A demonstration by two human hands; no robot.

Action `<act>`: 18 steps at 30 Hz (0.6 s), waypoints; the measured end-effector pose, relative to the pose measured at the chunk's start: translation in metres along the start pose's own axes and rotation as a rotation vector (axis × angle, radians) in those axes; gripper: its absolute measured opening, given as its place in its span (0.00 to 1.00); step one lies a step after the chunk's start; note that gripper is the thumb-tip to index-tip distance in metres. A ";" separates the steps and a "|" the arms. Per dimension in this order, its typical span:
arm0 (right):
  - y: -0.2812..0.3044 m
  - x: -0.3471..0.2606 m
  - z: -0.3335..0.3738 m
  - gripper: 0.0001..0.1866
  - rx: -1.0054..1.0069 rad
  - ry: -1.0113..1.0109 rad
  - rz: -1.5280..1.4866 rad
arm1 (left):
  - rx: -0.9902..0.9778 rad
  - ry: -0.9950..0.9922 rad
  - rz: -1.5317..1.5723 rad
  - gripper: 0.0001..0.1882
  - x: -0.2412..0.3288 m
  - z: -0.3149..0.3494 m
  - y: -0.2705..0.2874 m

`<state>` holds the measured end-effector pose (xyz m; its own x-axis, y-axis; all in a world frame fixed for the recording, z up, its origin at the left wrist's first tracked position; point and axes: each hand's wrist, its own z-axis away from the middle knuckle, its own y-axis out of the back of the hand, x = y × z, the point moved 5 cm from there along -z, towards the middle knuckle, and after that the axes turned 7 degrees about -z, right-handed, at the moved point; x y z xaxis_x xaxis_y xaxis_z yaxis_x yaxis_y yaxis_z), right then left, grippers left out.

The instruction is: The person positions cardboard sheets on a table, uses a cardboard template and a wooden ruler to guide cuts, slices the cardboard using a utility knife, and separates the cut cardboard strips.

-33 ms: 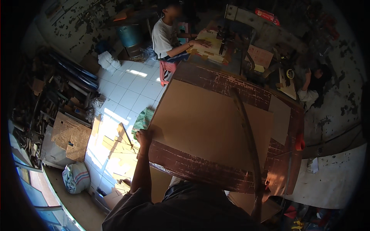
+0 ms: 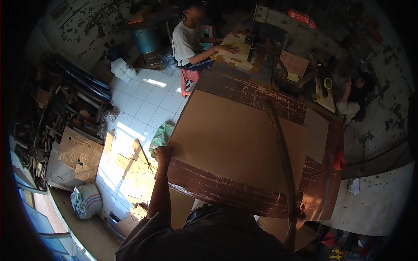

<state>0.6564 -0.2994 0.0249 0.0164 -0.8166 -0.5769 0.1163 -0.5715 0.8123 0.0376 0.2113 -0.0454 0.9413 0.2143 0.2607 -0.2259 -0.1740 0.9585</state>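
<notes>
My left hand [image 2: 162,153] curls its fingers over the left edge of the cardboard sheet [image 2: 237,139], which lies flat on the worn red-brown table [image 2: 217,189] in front of me. From that grip the sheet stretches rightward, long axis across the table. A curved blade arm [image 2: 283,152] crosses its right part. My right hand is out of sight. Nothing has shifted from the earlier frame.

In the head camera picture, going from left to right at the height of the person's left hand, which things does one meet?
Flattened cardboard box against the shelves → sunlit tiled floor → left hand gripping the table's edge → big cardboard sheet on the worn brown table → long curved blade → small red object at the table's right edge.
</notes>
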 end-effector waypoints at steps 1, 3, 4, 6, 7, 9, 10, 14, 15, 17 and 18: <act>0.004 -0.006 0.002 0.25 -0.007 0.004 -0.003 | -0.036 -0.014 0.122 0.21 -0.011 -0.006 0.000; 0.005 -0.020 0.008 0.29 -0.048 -0.015 -0.166 | -0.059 -0.018 0.238 0.20 -0.034 -0.006 0.002; 0.012 -0.015 0.009 0.29 -0.014 -0.027 -0.159 | -0.234 0.062 0.489 0.20 -0.010 -0.003 0.006; 0.018 -0.018 0.014 0.33 -0.015 0.184 -0.315 | -0.410 0.308 0.974 0.21 0.022 0.021 0.043; 0.019 -0.014 0.013 0.33 -0.013 0.180 -0.304 | -0.422 0.313 0.970 0.21 0.028 0.029 0.046; 0.015 0.000 0.003 0.35 0.018 0.244 -0.217 | -0.287 0.076 0.971 0.19 0.041 0.043 0.065; 0.011 0.000 -0.001 0.35 0.026 0.267 -0.192 | -0.236 -0.002 0.968 0.19 0.049 0.048 0.071; 0.005 0.005 -0.009 0.35 -0.002 0.333 -0.336 | -0.418 0.229 1.895 0.21 0.081 0.077 0.054; 0.006 0.018 -0.017 0.34 -0.021 0.319 -0.336 | -0.463 0.283 2.057 0.23 0.088 0.087 0.048; 0.004 0.057 -0.045 0.31 -0.166 0.162 -0.610 | -0.493 0.191 2.142 0.23 0.108 0.100 0.045; 0.002 0.053 -0.047 0.29 -0.187 0.115 -0.632 | -0.451 0.154 2.101 0.23 0.114 0.105 0.040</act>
<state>0.7042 -0.3399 -0.0081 -0.0064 -0.3099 -0.9508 0.3084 -0.9050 0.2929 0.1623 0.1273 0.0107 -0.7273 0.1204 0.6756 -0.6823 -0.0207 -0.7308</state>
